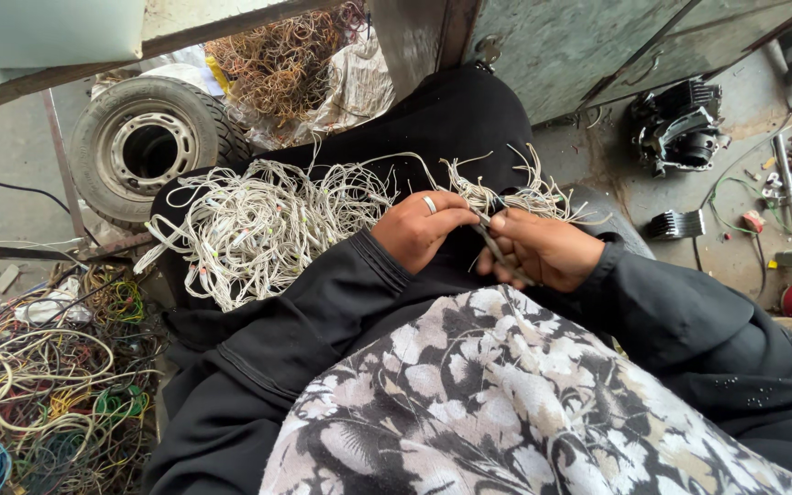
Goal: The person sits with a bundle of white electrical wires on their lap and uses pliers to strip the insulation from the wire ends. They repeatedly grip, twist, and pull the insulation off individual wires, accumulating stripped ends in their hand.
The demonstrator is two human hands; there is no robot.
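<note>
At the bottom of the frame, your floral-patterned cloth [506, 403] and black sleeves fill the near view. Just above it, at centre, your left hand [419, 227], ring on one finger, is closed in a pinch on strands of the pale wire. Touching it, your right hand [543, 249] is curled around a slim metal tool [497, 249] whose tip meets the left fingertips. The frayed wire ends [506, 194] fan out just above both hands. Left of centre, the main tangle of pale wire [258, 225] lies across your lap, trailing toward the left hand. In the lower left, a heap of coloured cables [48, 385] covers the floor. Farther off, in the upper left, a tyre on its wheel [148, 142] lies flat, with a bundle of brownish wire [277, 64] beyond it. In the upper right, a dark motor part [680, 124] sits on the concrete.
</note>
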